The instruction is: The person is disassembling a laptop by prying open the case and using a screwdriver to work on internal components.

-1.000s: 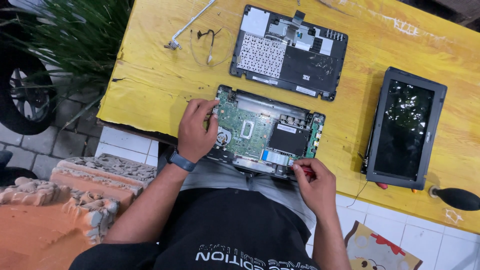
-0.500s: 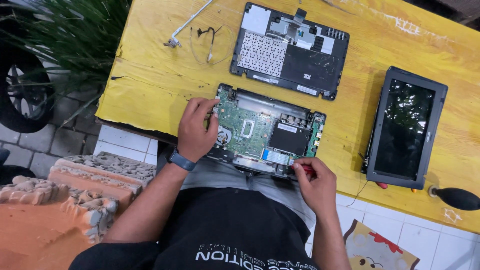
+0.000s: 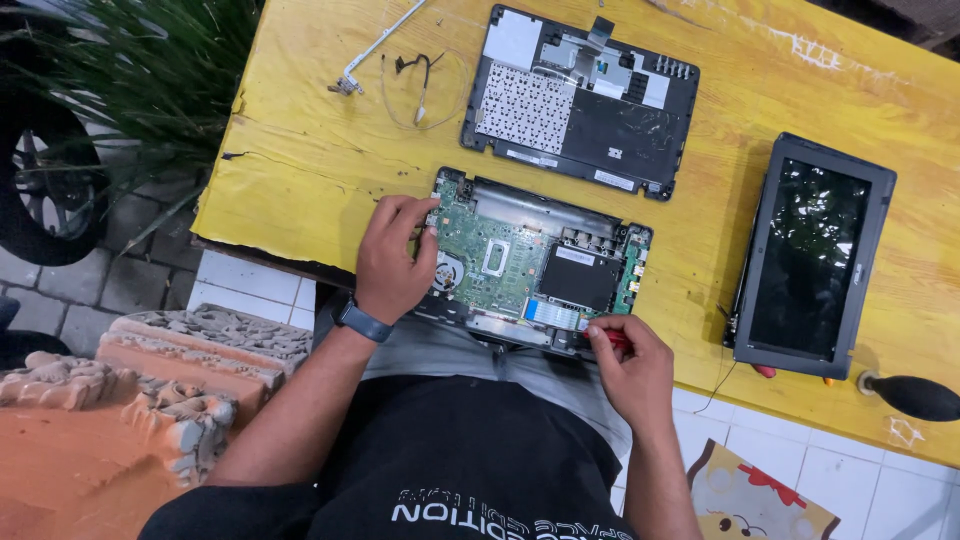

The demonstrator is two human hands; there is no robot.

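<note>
Left hand (image 3: 392,262) rests flat, gripping nothing, pinning the opened laptop base (image 3: 535,265) at the yellow counter's (image 3: 300,180) near edge; my right hand (image 3: 632,368) pinches a red-handled screwdriver (image 3: 612,340) there. I'd keep the driver upright and press steadily.

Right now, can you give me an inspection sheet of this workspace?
Surface: yellow table, paint worn and chipped.
Job's things: opened laptop base with green board exposed, at the table's near edge.
Clutter: keyboard cover face down; screen panel; black air blower; metal hinge strip.
Grips: left hand resting on the base's left side; right hand pinching a red-handled tool.
Cables: thin loose wire.
Surroundings: plant, tyre, carved stone.
</note>
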